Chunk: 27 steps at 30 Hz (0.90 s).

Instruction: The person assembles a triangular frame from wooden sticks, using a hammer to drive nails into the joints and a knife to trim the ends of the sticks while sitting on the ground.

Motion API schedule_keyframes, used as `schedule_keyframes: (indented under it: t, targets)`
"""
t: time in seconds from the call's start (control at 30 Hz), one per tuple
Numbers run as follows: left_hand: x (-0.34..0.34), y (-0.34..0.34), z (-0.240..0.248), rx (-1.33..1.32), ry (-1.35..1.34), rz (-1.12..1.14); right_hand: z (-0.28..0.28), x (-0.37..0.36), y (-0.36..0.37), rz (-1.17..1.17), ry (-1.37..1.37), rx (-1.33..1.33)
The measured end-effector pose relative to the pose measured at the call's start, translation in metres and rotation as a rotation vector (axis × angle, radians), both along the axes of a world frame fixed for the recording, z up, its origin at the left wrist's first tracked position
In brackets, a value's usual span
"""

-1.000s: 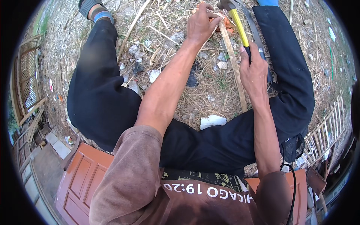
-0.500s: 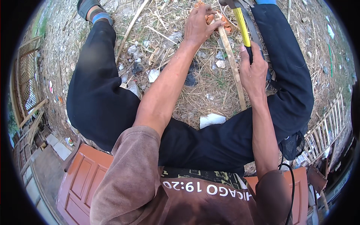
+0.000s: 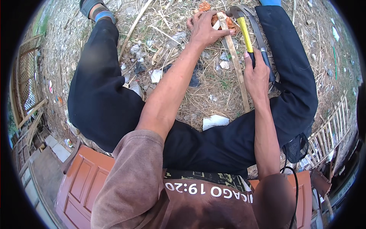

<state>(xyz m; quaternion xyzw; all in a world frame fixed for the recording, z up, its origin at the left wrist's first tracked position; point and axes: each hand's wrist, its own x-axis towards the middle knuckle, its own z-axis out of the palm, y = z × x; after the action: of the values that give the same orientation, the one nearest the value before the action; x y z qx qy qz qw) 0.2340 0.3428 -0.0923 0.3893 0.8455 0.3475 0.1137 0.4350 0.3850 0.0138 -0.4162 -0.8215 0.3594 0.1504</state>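
Observation:
My left hand [image 3: 206,30] is at the upper end of a narrow wooden strip [image 3: 234,57], with its thumb across the strip and its fingers curled on the far side. A short pale piece of wood [image 3: 217,25] crosses the strip there at a slant. Beneath them shows a broken orange lump [image 3: 231,25], partly covered. Closed round the black grip of a yellow-handled hammer [image 3: 246,34] is my right hand [image 3: 256,74]. The hammer's metal head is just right of the strip's end, apart from it. A curved blade with a dark handle [image 3: 268,65] lies beside the hammer.
My legs in black trousers [image 3: 101,80] spread on both sides of the work. Dry straw, stones and scraps cover the ground [image 3: 179,103]. A white fragment [image 3: 215,122] lies near my lap. Orange-brown panelled boards [image 3: 85,179] are behind me, and a slatted wooden frame [image 3: 329,129] is at right.
The hammer head has come slightly nearer to me. My left hand has shifted a little, its thumb lower along the strip, and the strip's end shows more.

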Motion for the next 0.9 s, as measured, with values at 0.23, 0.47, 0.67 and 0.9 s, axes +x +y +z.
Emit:
schedule_keyframes:
  t: [0.23,0.47,0.67,0.9]
  targets:
    - [0.003,0.001,0.009,-0.091,-0.084,0.033,0.001,-0.005,-0.001,0.075,-0.038,0.103]
    - [0.022,0.0,-0.003,0.018,0.037,0.178,0.008,-0.011,0.014,0.129,-0.11,0.177]
    - [0.015,-0.003,-0.001,-0.049,-0.048,0.183,0.046,-0.021,0.01,0.108,0.099,0.122]
    - [0.02,0.002,0.003,-0.049,-0.054,0.171,0.003,-0.005,0.016,0.156,-0.065,0.211]
